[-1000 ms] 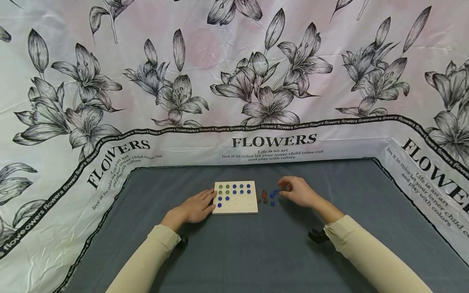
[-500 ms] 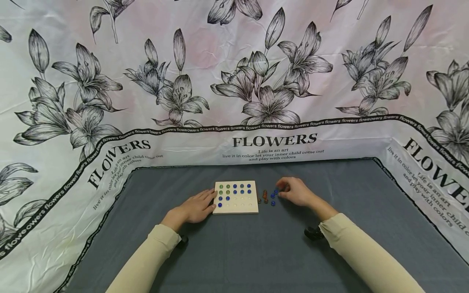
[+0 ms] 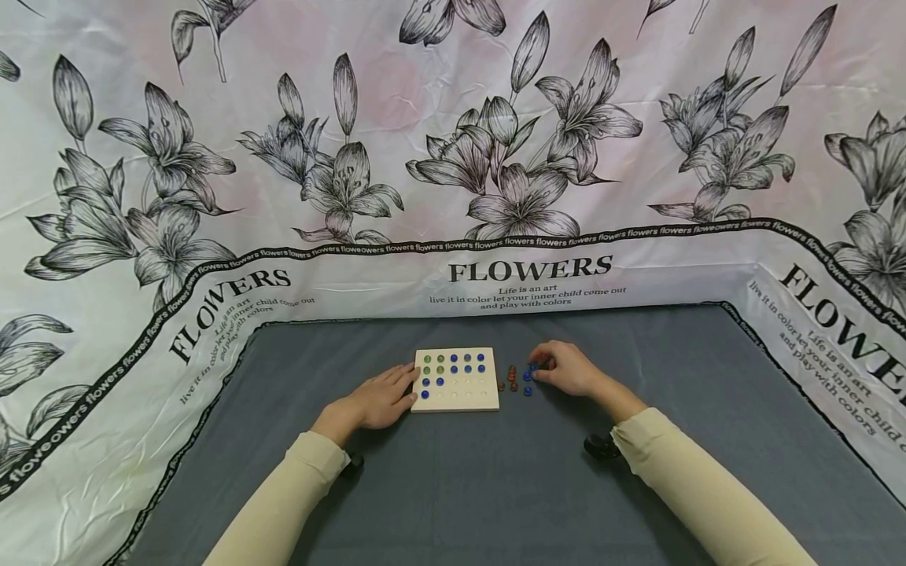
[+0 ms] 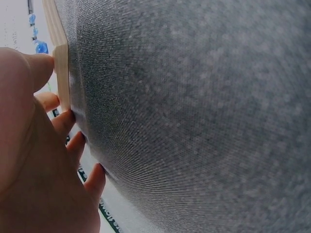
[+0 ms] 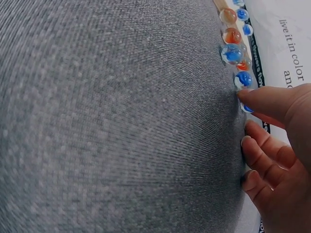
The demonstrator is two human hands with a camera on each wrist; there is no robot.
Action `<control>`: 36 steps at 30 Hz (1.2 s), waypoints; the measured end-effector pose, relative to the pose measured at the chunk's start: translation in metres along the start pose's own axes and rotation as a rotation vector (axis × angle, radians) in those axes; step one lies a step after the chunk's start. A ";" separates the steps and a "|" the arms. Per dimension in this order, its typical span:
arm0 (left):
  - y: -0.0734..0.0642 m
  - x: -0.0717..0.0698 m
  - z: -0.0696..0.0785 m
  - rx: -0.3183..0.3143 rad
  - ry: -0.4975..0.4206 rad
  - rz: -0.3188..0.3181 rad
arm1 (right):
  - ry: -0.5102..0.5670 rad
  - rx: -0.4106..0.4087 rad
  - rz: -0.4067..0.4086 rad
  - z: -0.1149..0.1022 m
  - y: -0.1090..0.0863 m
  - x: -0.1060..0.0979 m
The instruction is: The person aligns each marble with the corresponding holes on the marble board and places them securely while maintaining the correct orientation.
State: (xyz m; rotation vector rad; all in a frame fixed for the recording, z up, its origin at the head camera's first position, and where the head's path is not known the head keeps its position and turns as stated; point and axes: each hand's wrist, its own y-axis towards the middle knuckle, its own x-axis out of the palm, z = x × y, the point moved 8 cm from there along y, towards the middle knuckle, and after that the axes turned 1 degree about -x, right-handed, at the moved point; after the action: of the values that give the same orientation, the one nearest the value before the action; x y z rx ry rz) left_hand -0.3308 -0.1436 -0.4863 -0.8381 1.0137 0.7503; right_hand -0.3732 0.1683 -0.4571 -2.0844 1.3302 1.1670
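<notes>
A pale wooden board (image 3: 463, 397) with rows of round hollows lies on the grey cloth. Green marbles (image 3: 434, 365) fill its upper-left hollows, and blue marbles (image 3: 467, 363) sit to their right and below. My left hand (image 3: 377, 399) rests against the board's left edge, fingers extended; thumb and fingertips touch its side in the left wrist view. Right of the board, my right hand (image 3: 572, 369) pinches a blue marble (image 5: 248, 108) between thumb and index finger, low at the cloth. Its other fingers bend loosely. Another blue marble (image 5: 243, 79) lies right beside the pinched one.
Between board and right hand lie loose brownish-red marbles (image 3: 513, 376) and a few blue ones, including a blue marble (image 3: 528, 391) nearer the front. The grey cloth (image 3: 453, 487) spreads toward the front. A white flower-printed sheet (image 3: 524, 275) rises behind.
My right hand has moved slightly left to the rightmost loose blue marble, and its thumb and index finger have closed on it. The left hand and board stay put.
</notes>
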 end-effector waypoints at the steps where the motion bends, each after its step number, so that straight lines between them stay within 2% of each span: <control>1: 0.000 0.000 0.000 -0.002 0.001 0.000 | -0.001 0.002 0.000 0.000 0.000 0.000; 11: 0.001 0.000 -0.001 -0.008 -0.002 -0.011 | -0.017 0.009 0.016 0.004 0.001 0.000; 24: 0.003 0.001 -0.002 -0.022 -0.018 -0.018 | 0.045 -0.009 0.052 0.004 -0.008 -0.009; 36: 0.000 0.000 0.000 -0.011 -0.010 -0.012 | 0.093 -0.007 0.054 -0.014 -0.019 -0.018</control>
State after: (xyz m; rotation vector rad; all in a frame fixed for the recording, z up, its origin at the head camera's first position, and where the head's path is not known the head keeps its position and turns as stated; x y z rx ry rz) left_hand -0.3310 -0.1433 -0.4864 -0.8485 0.9958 0.7492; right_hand -0.3534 0.1769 -0.4361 -2.1437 1.4342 1.1098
